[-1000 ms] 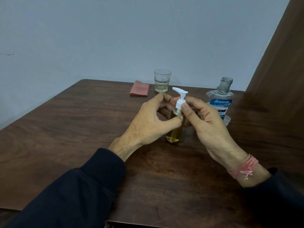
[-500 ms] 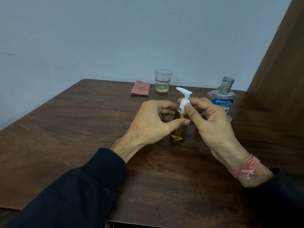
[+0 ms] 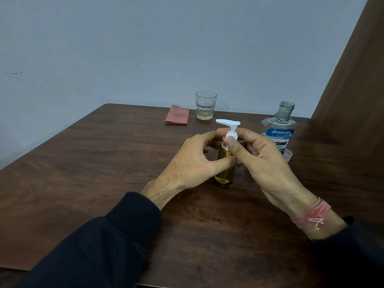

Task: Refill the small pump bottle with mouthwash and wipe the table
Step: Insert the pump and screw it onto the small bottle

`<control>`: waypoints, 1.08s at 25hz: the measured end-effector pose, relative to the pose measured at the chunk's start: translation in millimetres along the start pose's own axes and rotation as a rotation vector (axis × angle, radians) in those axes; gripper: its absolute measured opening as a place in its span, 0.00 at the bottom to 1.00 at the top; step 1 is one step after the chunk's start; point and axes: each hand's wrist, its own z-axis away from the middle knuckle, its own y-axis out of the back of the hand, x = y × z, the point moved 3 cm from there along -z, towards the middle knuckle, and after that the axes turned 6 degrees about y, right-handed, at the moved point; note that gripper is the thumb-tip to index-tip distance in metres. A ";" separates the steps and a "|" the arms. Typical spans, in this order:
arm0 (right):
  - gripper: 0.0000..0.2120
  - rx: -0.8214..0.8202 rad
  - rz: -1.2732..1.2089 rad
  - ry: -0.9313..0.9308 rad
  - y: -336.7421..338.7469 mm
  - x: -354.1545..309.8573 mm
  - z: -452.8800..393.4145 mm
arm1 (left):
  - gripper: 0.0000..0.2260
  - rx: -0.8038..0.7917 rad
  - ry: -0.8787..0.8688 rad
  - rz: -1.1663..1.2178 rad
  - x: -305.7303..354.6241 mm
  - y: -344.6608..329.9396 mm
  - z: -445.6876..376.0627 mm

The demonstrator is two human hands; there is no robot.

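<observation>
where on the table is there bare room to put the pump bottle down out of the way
Bare dark wooden table lies left of the left hand, reaching its left edge, and in front between the two dark sleeves. The far right is crowded: folded pink cloth, clear drinking glass, uncapped clear mouthwash bottle behind the right hand.

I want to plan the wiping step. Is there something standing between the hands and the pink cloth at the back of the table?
Nothing visible does. The pink cloth lies on bare table beyond the left hand. The glass stands beside it, to the right, not in front.
</observation>
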 end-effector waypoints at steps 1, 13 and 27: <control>0.19 0.001 0.012 -0.006 0.8 0.0 0.0 | 0.20 -0.025 0.002 0.005 1.4 0.0 0.3; 0.18 0.124 0.118 -0.011 7.8 0.4 -1.4 | 0.13 0.055 0.069 -0.038 7.5 0.6 2.0; 0.13 0.207 0.317 0.126 7.1 0.4 4.3 | 0.15 0.135 0.022 -0.051 13.5 -0.2 7.1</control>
